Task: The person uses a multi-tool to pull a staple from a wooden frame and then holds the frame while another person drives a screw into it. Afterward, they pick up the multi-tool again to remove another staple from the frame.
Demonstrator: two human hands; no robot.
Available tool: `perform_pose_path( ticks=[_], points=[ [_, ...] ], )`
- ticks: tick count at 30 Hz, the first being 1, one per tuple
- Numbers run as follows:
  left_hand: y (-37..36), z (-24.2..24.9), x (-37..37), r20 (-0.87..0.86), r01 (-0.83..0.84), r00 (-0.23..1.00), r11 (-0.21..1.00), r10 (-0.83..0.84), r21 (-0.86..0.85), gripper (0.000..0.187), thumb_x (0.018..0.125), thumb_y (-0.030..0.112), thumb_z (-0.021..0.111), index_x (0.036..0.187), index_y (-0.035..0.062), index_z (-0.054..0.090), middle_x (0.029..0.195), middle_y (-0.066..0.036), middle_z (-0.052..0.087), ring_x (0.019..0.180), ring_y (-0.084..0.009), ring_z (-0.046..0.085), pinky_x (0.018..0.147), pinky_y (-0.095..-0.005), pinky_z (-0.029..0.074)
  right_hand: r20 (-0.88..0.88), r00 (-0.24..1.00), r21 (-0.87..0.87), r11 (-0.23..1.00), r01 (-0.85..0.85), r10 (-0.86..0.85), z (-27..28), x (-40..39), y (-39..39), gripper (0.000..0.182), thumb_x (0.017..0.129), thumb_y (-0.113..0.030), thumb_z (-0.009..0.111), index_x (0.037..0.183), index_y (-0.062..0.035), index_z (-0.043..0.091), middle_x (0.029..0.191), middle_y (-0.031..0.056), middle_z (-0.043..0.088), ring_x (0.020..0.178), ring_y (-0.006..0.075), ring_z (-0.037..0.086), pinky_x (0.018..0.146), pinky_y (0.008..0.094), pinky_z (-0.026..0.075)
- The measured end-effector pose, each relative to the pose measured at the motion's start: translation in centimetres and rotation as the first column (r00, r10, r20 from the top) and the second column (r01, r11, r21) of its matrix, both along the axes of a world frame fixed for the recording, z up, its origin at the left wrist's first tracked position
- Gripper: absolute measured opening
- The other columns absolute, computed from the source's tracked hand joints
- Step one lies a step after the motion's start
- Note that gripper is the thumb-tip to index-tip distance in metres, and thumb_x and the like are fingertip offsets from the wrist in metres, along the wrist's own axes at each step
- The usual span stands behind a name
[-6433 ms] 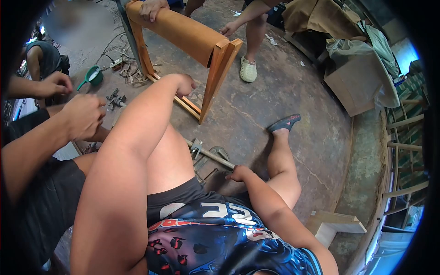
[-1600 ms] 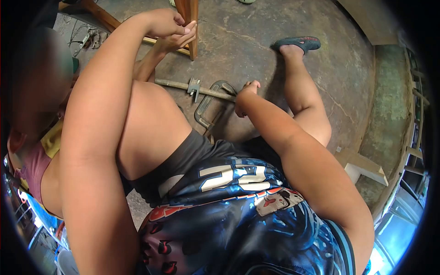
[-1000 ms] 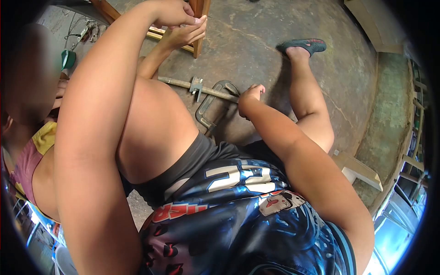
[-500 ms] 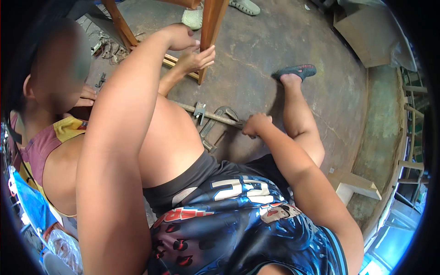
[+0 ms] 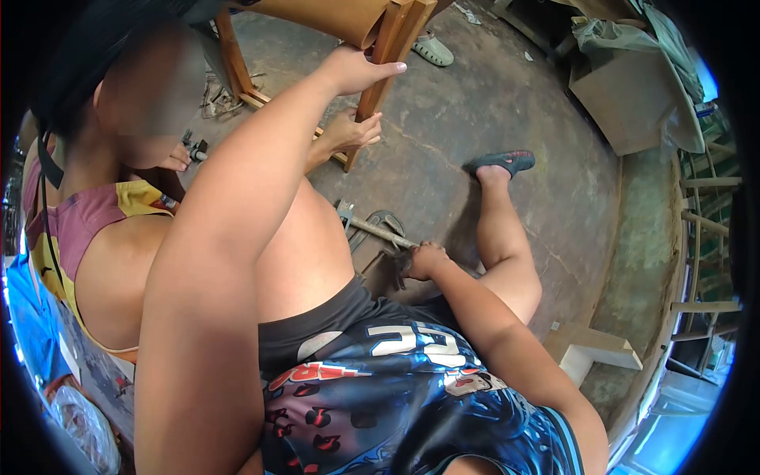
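My left hand [image 5: 355, 71] is wrapped around the upper part of a wooden leg [image 5: 388, 47], its thumb lying across the wood. The leg belongs to a wooden piece of furniture with a curved brown panel [image 5: 332, 17]. Lower on the same leg is another person's hand [image 5: 355, 131]. Down by the floor, my right hand [image 5: 428, 261] is closed around the end of a bar clamp [image 5: 384, 231]; its fingers are partly hidden. Beside and partly under the bar lies a C-clamp [image 5: 388, 218].
A co-worker [image 5: 103, 229] sits close on my left, one hand near a metal clamp part [image 5: 194, 149]. My outstretched leg [image 5: 500, 218] is on the right. A box-like panel piece [image 5: 625, 103] stands at upper right, and an L-shaped board [image 5: 598, 348] lies by the low ledge.
The view has shifted. My left hand has gone from beside the leg to around it, thumb across. My right hand has drawn the bar clamp slightly nearer me. The brown panel shows more.
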State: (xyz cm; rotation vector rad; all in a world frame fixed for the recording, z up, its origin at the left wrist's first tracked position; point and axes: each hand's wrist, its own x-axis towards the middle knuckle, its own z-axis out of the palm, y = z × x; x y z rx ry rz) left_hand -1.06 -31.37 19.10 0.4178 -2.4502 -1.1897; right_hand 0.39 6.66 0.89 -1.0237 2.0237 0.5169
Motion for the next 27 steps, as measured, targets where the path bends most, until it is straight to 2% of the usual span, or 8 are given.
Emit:
perform_pose_path(
  ticks=[6,12,18,20,21,23,25,27],
  points=[
    [0.2,0.3,0.5,0.082,-0.016,0.996,0.998,0.021,-0.065,0.076,0.080,0.057,0.077,0.131,0.0034,0.061,0.117,-0.020,0.069,0.108,-0.0296,0.068,0.094,-0.0371,0.054,0.041,0.999,-0.028,0.999,0.028,-0.027,-1.4,-0.5,1.1,0.072,0.080,-0.048,0.074,0.137,-0.0070,0.058,0.137,0.0201,0.058,0.128,0.0376,0.055,0.105,0.0477,0.045],
    [0.5,1.3,1.0,0.157,0.026,0.987,0.999,-0.018,-0.047,0.073,0.082,0.060,0.072,0.129,0.0046,0.063,0.117,-0.019,0.070,0.108,-0.0288,0.069,0.094,-0.0375,0.054,0.135,0.990,-0.129,0.989,0.069,-0.052,-4.2,-1.6,2.6,0.067,0.080,-0.047,0.072,0.126,0.0007,0.063,0.122,0.0236,0.067,0.116,0.0388,0.062,0.102,0.0421,0.049],
    [0.1,1.5,1.3,0.180,0.069,0.982,0.992,-0.049,-0.105,0.075,0.085,0.064,0.067,0.132,0.0047,0.061,0.118,-0.019,0.069,0.108,-0.0298,0.068,0.095,-0.0384,0.053,0.154,0.988,-0.184,0.983,0.023,0.006,-4.8,-1.7,2.6,0.069,0.080,-0.048,0.071,0.128,0.0006,0.063,0.122,0.0244,0.066,0.114,0.0386,0.063,0.099,0.0429,0.050],
    [-0.4,-2.6,0.5,0.269,0.101,0.954,0.985,-0.136,0.139,0.079,0.086,0.067,0.064,0.134,0.0053,0.059,0.121,-0.018,0.068,0.112,-0.0307,0.066,0.098,-0.0386,0.051,0.128,0.992,-0.102,0.995,0.001,0.012,-4.6,-1.6,2.1,0.066,0.081,-0.051,0.071,0.127,-0.0037,0.065,0.119,0.0226,0.068,0.110,0.0388,0.065,0.095,0.0441,0.052],
    [-1.7,-2.5,-0.6,0.283,0.117,0.942,0.965,-0.183,0.233,0.080,0.086,0.069,0.062,0.135,0.0056,0.058,0.123,-0.018,0.068,0.114,-0.0312,0.064,0.099,-0.0386,0.049,0.137,0.991,-0.057,0.998,0.011,-0.003,-6.5,-1.7,2.5,0.061,0.081,-0.054,0.071,0.124,-0.0105,0.068,0.115,0.0200,0.070,0.105,0.0379,0.067,0.091,0.0451,0.053],
    [0.2,2.1,1.7,0.350,0.106,0.922,0.978,-0.165,0.180,0.088,0.087,0.075,0.054,0.138,0.0038,0.056,0.131,-0.019,0.063,0.125,-0.0330,0.057,0.106,-0.0383,0.043,0.078,0.992,-0.070,0.993,-0.098,0.103,-9.0,-2.4,3.2,0.059,0.078,-0.058,0.072,0.119,-0.0148,0.071,0.112,0.0175,0.071,0.101,0.0359,0.068,0.089,0.0455,0.054],
    [-2.0,-2.3,-0.4,0.382,0.112,0.907,0.975,-0.179,0.190,0.090,0.087,0.075,0.054,0.141,0.0032,0.052,0.137,-0.021,0.059,0.131,-0.0334,0.054,0.108,-0.0389,0.043,0.129,0.987,-0.060,0.995,-0.084,0.091,-7.6,-2.1,3.1,0.063,0.078,-0.060,0.071,0.118,-0.0113,0.072,0.116,0.0177,0.070,0.105,0.0363,0.067,0.091,0.0453,0.053],
    [-2.0,-2.4,-0.1,0.327,0.134,0.931,0.985,-0.163,0.109,0.079,0.092,0.067,0.054,0.137,0.0017,0.056,0.134,-0.021,0.062,0.128,-0.0327,0.057,0.107,-0.0390,0.044,0.137,0.986,-0.053,0.994,-0.093,0.099,-8.4,-2.5,3.1,0.067,0.080,-0.060,0.068,0.120,-0.0072,0.070,0.121,0.0181,0.068,0.112,0.0372,0.064,0.096,0.0458,0.051]
  ],
)
